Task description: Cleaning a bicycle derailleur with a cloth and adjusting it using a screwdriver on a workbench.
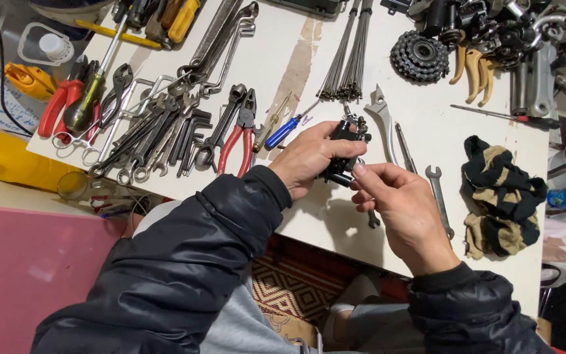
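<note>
Both hands on small black metal part [343, 149] above surface [309, 216] near edge.
Left hand [309, 157] wrapped around it; right hand [397, 206] pinches its lower end with fingertips [360, 172]. Red-handled pliers [240, 134] just left.

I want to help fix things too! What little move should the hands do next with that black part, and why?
Probably turn the small black metal bicycle part slightly in the left hand, because the right hand fingertips pinch only its lower end.
</note>
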